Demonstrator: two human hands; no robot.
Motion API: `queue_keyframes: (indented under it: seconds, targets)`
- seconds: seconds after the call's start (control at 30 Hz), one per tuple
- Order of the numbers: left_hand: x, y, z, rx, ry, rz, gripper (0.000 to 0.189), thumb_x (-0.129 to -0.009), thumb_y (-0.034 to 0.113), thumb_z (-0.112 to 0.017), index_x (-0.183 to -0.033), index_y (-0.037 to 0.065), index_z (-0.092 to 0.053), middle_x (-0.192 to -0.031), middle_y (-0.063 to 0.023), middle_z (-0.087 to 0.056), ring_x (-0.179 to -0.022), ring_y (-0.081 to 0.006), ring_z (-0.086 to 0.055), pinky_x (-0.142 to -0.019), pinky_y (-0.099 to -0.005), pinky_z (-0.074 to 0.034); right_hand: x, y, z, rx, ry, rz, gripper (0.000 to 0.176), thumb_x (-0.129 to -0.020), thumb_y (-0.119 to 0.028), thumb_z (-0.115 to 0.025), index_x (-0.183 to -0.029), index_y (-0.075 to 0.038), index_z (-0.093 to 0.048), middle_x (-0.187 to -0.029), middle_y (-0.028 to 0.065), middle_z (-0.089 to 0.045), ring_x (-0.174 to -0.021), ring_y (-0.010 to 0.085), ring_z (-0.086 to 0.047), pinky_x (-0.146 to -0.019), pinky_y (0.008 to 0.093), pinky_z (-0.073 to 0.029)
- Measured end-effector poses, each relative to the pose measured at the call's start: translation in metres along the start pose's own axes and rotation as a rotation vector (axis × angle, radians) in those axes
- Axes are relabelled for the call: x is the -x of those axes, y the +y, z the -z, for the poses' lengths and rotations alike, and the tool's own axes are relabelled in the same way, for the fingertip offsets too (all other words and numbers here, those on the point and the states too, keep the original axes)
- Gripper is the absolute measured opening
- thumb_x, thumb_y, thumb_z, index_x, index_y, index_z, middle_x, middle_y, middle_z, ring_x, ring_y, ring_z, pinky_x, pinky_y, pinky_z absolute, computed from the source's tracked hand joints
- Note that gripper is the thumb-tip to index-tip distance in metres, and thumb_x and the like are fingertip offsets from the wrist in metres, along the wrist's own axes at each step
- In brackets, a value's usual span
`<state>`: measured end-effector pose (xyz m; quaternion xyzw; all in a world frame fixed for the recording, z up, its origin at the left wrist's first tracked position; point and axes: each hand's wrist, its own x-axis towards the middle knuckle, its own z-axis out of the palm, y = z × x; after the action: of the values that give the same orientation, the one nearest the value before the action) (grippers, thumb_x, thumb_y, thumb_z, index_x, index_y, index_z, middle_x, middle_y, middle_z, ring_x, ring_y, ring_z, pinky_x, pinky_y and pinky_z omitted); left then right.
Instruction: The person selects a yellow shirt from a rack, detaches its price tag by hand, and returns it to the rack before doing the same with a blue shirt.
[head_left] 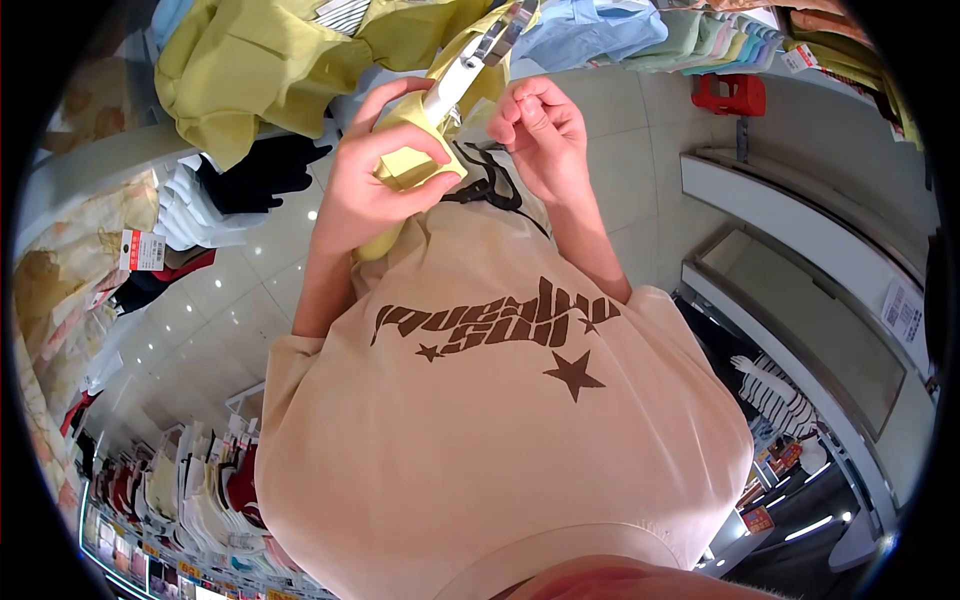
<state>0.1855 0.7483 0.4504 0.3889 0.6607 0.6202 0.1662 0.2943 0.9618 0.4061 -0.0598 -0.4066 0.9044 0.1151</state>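
Note:
My left hand (372, 178) grips a pale yellow garment (412, 160) bunched around a white plastic hanger (462, 68) with a metal clip at its top end. My right hand (542, 132) is just to the right of the hanger, fingers curled in with nothing visible in them. Both hands are raised in front of my beige T-shirt (500, 430), which has a brown print and stars. A black cord (490, 188) hangs on my chest just below the hands.
A pile of yellow-green clothes (260, 60) lies on a display table at the upper left, with folded white and black garments (215, 195) below it. Pastel folded shirts (710, 35) and a red stool (730, 95) are at the upper right. Clothing racks (190, 490) fill the lower left.

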Motion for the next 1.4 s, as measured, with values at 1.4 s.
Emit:
queue_keyframes:
  seconds: [1.4]
  targets:
    - [0.013, -0.023, 0.010, 0.157, -0.131, 0.028, 0.017, -0.077, 0.003, -0.090, -0.088, 0.003, -0.077, -0.148, -0.0201, -0.056, -0.146, -0.0351, -0.047, -0.113, -0.0424, -0.044, 0.011, -0.069, -0.049, 0.428, -0.157, 0.131, 0.008, -0.104, 0.003, -0.064, -0.110, 0.006, -0.068, -0.095, 0.0103, -0.072, -0.087, 0.0158, -0.069, -0.078, 0.0317, -0.058]
